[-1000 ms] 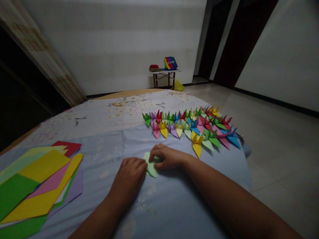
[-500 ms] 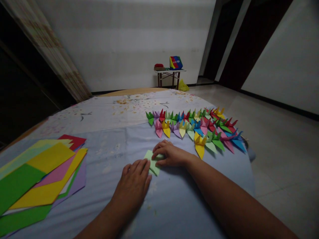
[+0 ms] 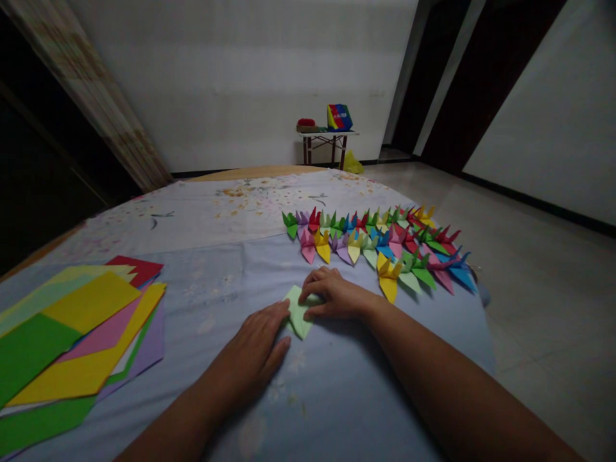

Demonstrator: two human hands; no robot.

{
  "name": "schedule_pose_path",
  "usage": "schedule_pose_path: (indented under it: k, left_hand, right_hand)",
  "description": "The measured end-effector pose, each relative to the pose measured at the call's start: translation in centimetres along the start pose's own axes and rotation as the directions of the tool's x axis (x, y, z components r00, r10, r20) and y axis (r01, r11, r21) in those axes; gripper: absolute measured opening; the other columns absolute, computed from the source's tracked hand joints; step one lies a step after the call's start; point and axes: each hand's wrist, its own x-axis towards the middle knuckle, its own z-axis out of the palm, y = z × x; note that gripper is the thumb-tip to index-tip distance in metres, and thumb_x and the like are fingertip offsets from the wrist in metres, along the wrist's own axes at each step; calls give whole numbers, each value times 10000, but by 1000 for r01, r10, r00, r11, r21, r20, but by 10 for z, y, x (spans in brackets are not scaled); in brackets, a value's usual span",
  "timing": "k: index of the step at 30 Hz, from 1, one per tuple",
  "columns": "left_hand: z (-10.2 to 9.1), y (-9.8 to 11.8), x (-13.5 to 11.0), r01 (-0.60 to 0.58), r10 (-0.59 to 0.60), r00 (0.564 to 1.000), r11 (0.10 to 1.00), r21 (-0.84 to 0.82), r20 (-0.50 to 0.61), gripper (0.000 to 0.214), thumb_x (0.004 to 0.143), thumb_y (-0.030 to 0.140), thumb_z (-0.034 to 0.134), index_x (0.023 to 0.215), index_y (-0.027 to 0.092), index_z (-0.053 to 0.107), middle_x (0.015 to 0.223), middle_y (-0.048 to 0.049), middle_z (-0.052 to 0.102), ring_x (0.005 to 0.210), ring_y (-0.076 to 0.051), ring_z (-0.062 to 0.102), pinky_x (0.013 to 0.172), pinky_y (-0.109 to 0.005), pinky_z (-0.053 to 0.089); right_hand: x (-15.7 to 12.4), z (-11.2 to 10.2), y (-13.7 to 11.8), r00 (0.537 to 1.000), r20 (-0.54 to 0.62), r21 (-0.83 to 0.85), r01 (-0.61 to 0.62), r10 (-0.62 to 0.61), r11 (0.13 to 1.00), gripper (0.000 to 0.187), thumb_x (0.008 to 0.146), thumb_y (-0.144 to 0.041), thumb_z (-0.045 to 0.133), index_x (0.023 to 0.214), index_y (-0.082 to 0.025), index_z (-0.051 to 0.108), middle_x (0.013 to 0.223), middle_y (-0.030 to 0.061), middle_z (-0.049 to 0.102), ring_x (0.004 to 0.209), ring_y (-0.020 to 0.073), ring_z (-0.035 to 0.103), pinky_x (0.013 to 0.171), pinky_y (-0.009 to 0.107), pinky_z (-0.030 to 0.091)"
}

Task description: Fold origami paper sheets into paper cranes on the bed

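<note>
A small folded piece of light green paper (image 3: 298, 314) lies on the pale blue cloth (image 3: 337, 385) in front of me. My right hand (image 3: 332, 295) rests on its far right part, fingers curled and pressing it down. My left hand (image 3: 257, 346) lies flat beside it on the near left, fingers stretched out and fingertips touching the paper's edge. Just beyond, several finished folded paper cranes (image 3: 380, 244) in many colours stand in rows.
A fanned stack of coloured paper sheets (image 3: 72, 333) lies at the left. The cloth's right edge (image 3: 481, 321) drops to a tiled floor. A small table (image 3: 327, 142) with a colourful box stands by the far wall. A curtain (image 3: 96, 102) hangs at the left.
My left hand has gone from a curled fist pressing the paper to lying flat with fingers stretched out, sliding slightly nearer. The right hand stays on the green paper. The view shifted a little.
</note>
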Motion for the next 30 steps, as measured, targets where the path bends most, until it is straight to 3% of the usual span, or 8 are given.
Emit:
schedule_pose_path:
  k: [5, 15, 22, 26, 30]
  left_hand:
    - [-8, -13, -2, -84, 81, 992, 996, 30, 100, 445, 899, 346, 391, 1334, 258, 359, 1424, -41, 360, 1271, -205, 363, 1027, -400, 354]
    - [-8, -8, -1, -111, 96, 985, 988, 104, 143, 484, 900, 373, 377, 1366, 257, 314, 1428, -36, 354, 1288, -221, 333, 1025, -420, 342]
    - [-3, -11, 1, -112, 108, 991, 992, 50, 81, 439, 896, 350, 396, 1326, 262, 387, 1392, -43, 412, 1264, -221, 365, 1020, -431, 337]
    - [0, -5, 12, -40, 39, 999, 999, -35, -26, 312, 900, 304, 391, 1145, 248, 576, 1216, -51, 578, 1147, -217, 482, 956, -439, 393]
    - [5, 3, 23, 35, -47, 993, 994, -104, -111, 234, 877, 308, 443, 939, 229, 655, 1067, -55, 639, 1015, -216, 548, 872, -435, 437]
  right_hand:
    - [1, 0, 0, 1000, -1, 8, -12, 12, 1000, 289, 690, -394, 704, 942, -259, 665, 1019, 48, 550, 1000, 218, 446, 897, 394, 288]
    - [1, 0, 1, 1000, 14, 20, -20, 20, 1000, 290, 691, -388, 704, 943, -253, 657, 1015, 47, 541, 1007, 219, 444, 903, 400, 281]
    - [1, -1, -1, 1000, 12, 9, -20, 20, 1000, 283, 694, -383, 703, 937, -247, 658, 1014, 51, 544, 1014, 223, 440, 900, 398, 288]
    - [1, -2, -2, 1000, 17, 17, -25, 25, 1000, 276, 693, -371, 706, 932, -242, 658, 1019, 54, 540, 1023, 224, 441, 902, 403, 284]
    - [0, -1, 0, 1000, 18, 30, -26, 26, 999, 275, 697, -368, 703, 938, -245, 654, 1030, 55, 537, 1037, 227, 435, 906, 408, 276]
